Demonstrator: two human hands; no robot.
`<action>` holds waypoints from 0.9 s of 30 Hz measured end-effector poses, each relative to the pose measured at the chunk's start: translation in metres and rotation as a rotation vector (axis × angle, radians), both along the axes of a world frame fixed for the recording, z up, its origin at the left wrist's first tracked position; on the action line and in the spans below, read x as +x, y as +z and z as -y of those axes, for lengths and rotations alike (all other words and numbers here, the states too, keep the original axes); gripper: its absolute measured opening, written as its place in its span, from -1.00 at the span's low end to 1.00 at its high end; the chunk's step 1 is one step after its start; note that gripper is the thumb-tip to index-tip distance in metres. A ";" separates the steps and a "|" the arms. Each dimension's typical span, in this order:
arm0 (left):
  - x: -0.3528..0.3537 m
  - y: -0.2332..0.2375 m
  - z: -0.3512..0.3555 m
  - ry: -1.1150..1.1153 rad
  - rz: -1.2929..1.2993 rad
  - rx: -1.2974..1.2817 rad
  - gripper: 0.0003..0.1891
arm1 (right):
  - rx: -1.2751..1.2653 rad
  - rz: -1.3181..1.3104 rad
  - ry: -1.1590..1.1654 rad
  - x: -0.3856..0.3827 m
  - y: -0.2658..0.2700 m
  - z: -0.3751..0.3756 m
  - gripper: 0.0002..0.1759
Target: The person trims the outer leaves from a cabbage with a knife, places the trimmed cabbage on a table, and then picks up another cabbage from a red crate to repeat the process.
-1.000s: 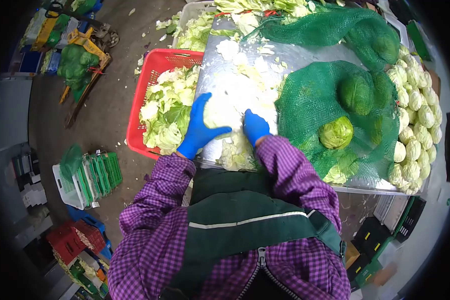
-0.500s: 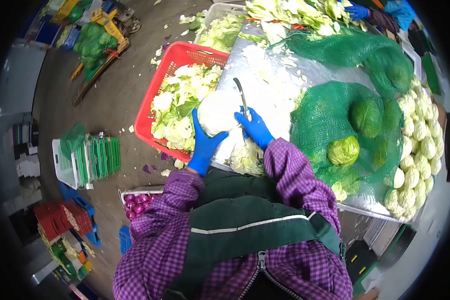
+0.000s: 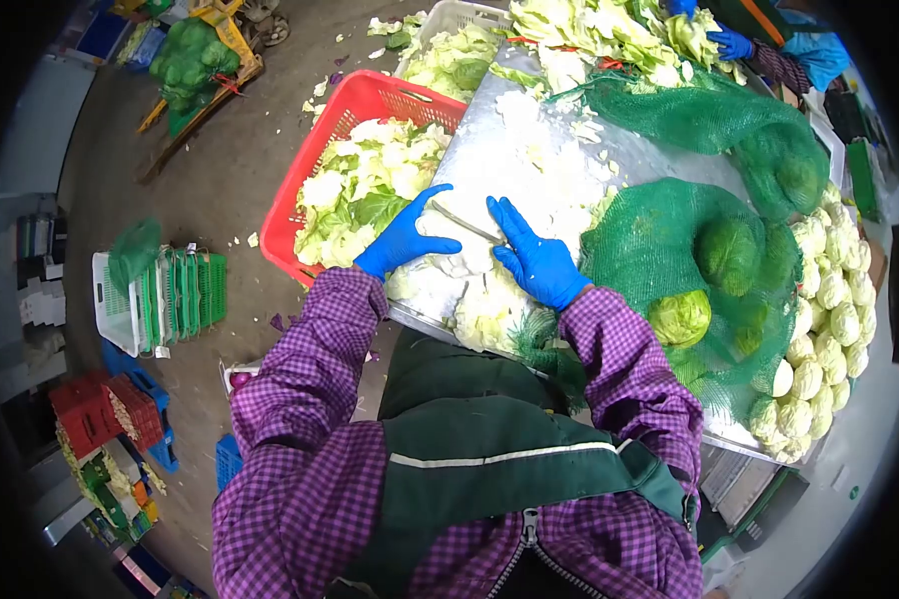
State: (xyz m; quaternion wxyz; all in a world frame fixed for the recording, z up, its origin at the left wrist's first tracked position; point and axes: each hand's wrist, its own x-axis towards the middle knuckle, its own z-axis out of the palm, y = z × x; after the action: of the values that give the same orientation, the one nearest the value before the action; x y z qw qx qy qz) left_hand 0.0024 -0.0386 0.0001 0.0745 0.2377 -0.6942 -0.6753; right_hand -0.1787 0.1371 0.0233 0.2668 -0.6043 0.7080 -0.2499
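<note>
My left hand (image 3: pixel 410 242), in a blue glove, is open with thumb and fingers apart over the left edge of the metal table. My right hand (image 3: pixel 541 262), also gloved in blue, has its fingers stretched out and thumb apart. Between them lies a knife (image 3: pixel 461 222), its curved blade pointing to my left hand and its handle end at my right fingers. Glare whitens the surface here, and I cannot make out a whole cabbage in it. Pale cabbage leaves (image 3: pixel 489 311) lie in front of my hands.
A red crate (image 3: pixel 288 205) of cabbage leaves adjoins the table on the left. Green net bags (image 3: pixel 629 235) with cabbages lie to the right, beside piled trimmed cabbages (image 3: pixel 829 290). At the back, a co-worker's gloved hand (image 3: pixel 734 43) is near a leaf heap (image 3: pixel 609 35).
My hands have come away from the pale cabbage they were around, which I no longer make out. The knife, upright in my right hand before, now points left. My right fingers have straightened.
</note>
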 end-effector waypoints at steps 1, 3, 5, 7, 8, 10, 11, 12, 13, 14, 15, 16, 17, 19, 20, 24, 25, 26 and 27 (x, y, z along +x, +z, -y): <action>-0.001 -0.004 0.003 -0.001 0.003 -0.001 -0.09 | -0.001 0.003 -0.001 0.000 -0.002 0.004 -0.31; -0.001 -0.008 0.006 -0.016 -0.029 0.068 -0.11 | 0.003 -0.108 -0.041 0.002 -0.009 0.014 -0.33; 0.000 -0.003 0.007 -0.004 0.014 0.086 -0.11 | -0.003 -0.088 -0.066 0.005 -0.010 0.023 -0.34; -0.003 0.002 0.008 0.003 0.048 0.104 -0.11 | -0.009 -0.077 -0.096 0.006 -0.011 0.027 -0.34; -0.004 0.003 0.011 -0.006 0.079 0.140 -0.10 | -0.096 -0.076 -0.138 0.008 -0.015 0.027 -0.39; -0.007 0.003 0.014 -0.014 0.105 0.168 -0.09 | -0.192 -0.082 -0.179 0.005 -0.023 0.031 -0.43; -0.007 0.001 0.013 -0.089 0.070 0.047 -0.07 | -0.166 0.073 -0.368 0.003 -0.030 0.035 -0.48; -0.007 0.001 0.014 -0.162 0.033 -0.078 -0.05 | -0.141 0.230 -0.553 0.000 -0.038 0.041 -0.52; -0.006 0.007 0.009 -0.225 0.005 -0.158 0.00 | -0.117 0.579 -0.799 -0.003 -0.049 0.049 -0.56; -0.004 0.012 0.005 -0.286 0.008 -0.205 0.04 | -0.204 0.692 -0.843 -0.004 -0.061 0.051 -0.55; -0.001 0.011 0.001 -0.254 -0.013 -0.270 0.06 | -0.184 0.745 -0.842 -0.001 -0.061 0.050 -0.55; 0.003 0.009 -0.004 -0.216 -0.037 -0.332 0.08 | -0.159 0.792 -0.835 0.002 -0.061 0.046 -0.54; 0.012 0.008 -0.013 -0.207 -0.037 -0.330 0.08 | -0.154 0.790 -0.827 0.006 -0.062 0.039 -0.54; 0.027 0.010 -0.027 0.302 -0.010 0.105 0.11 | -0.116 0.946 -0.882 0.018 -0.037 0.023 -0.52; 0.028 0.010 -0.030 0.301 -0.008 0.106 0.11 | -0.115 0.947 -0.883 0.022 -0.030 0.016 -0.52; 0.022 -0.023 -0.044 0.549 -0.035 0.173 0.11 | -0.097 1.075 -0.887 0.018 -0.023 0.003 -0.41; 0.017 -0.022 -0.043 0.518 -0.048 0.141 0.12 | -0.124 0.974 -0.894 0.017 -0.006 0.005 -0.36; 0.013 -0.021 -0.042 0.485 -0.061 0.108 0.12 | -0.152 0.874 -0.899 0.016 0.007 0.007 -0.30; 0.014 -0.020 -0.040 0.485 -0.060 0.110 0.12 | -0.149 0.874 -0.900 0.017 -0.001 0.009 -0.30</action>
State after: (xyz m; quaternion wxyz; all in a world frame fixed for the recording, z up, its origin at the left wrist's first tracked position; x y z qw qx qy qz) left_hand 0.0160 0.0013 -0.0203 0.2419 0.3811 -0.5764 -0.6812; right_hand -0.1615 0.1277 0.0227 0.3573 -0.1065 0.6991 -0.6102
